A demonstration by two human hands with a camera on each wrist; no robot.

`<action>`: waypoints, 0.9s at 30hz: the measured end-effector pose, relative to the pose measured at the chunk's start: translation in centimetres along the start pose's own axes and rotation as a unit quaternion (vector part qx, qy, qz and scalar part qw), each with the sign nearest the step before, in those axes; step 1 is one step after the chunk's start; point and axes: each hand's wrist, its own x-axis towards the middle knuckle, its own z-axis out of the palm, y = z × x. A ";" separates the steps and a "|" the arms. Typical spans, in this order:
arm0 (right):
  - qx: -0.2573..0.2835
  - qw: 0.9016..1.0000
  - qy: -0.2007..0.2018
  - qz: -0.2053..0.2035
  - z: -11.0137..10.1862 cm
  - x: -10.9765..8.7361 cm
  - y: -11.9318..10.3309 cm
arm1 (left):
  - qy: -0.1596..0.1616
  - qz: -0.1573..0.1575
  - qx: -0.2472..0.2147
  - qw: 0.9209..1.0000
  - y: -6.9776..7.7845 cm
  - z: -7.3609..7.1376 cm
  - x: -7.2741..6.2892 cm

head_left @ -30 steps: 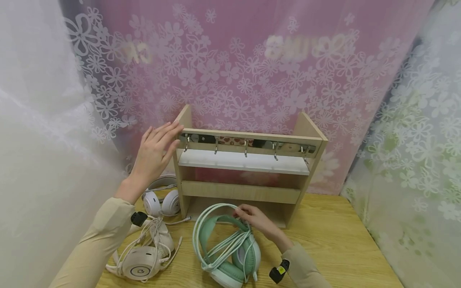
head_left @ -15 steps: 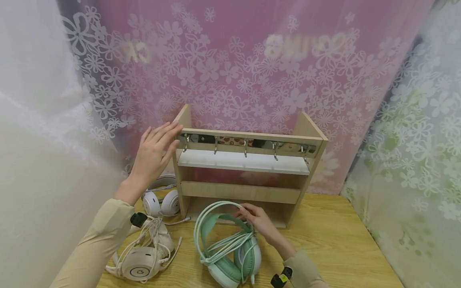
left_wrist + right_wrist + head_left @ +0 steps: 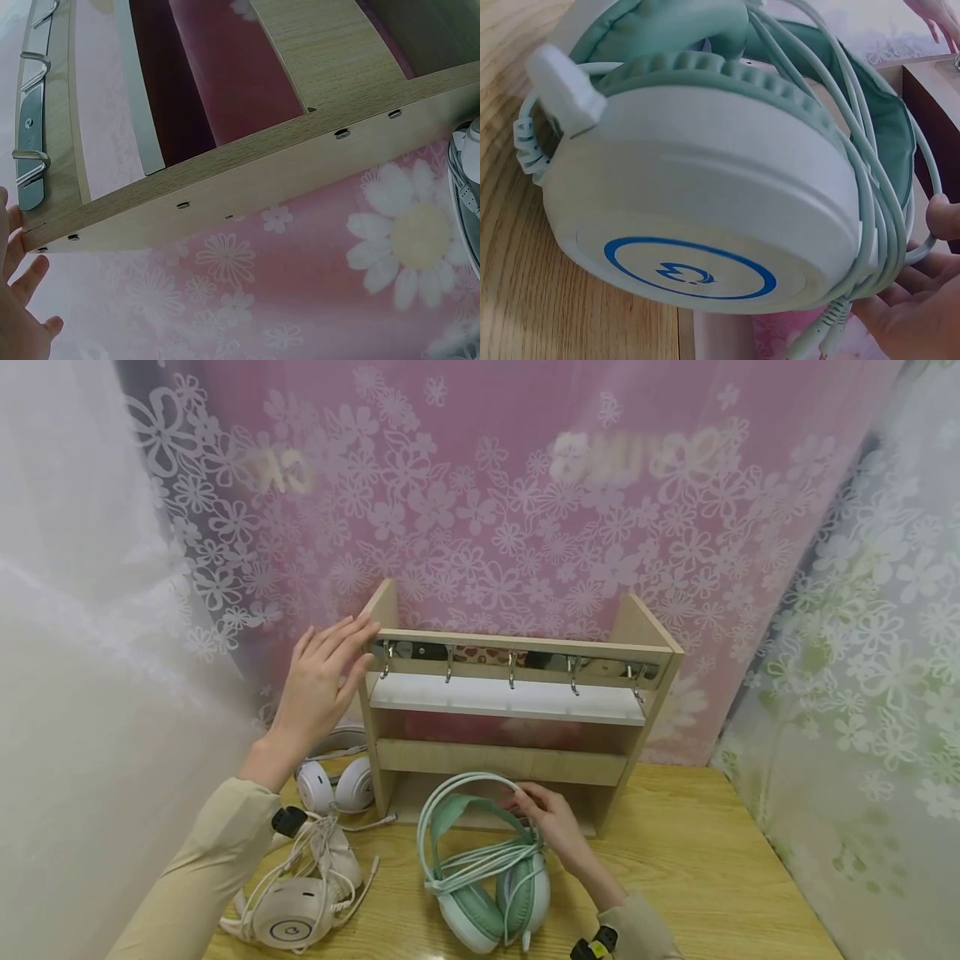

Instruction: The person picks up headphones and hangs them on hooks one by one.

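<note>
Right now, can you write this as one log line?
left hand: at top corner of rack; right hand: grips green headset by band; hooks: bare; cream headset, white headset: on table

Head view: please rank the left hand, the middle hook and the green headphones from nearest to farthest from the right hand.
1. Green headphones, held by the right hand.
2. Middle hook, higher, on the rack.
3. Left hand, at the rack's upper left corner.
</note>
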 end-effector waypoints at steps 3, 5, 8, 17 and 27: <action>0.006 1.000 0.013 -0.001 0.0 0.0 0.0 | 0.003 0.002 0.000 1.000 0.0 -0.1 0.1; 0.015 1.000 0.017 -0.001 -0.1 0.0 -0.1 | 0.005 0.003 0.000 1.000 0.0 -0.1 0.1; 0.022 0.999 0.023 0.001 -0.2 -0.2 -0.2 | 0.005 0.003 -0.001 1.000 0.1 -0.1 0.1; 0.023 0.998 0.057 0.010 -0.3 -0.7 -0.1 | 0.008 0.003 -0.005 1.000 0.2 0.0 0.1; 0.040 0.993 0.107 0.009 -0.7 -1.6 -0.7 | 0.006 0.001 -0.005 1.000 0.2 0.1 0.0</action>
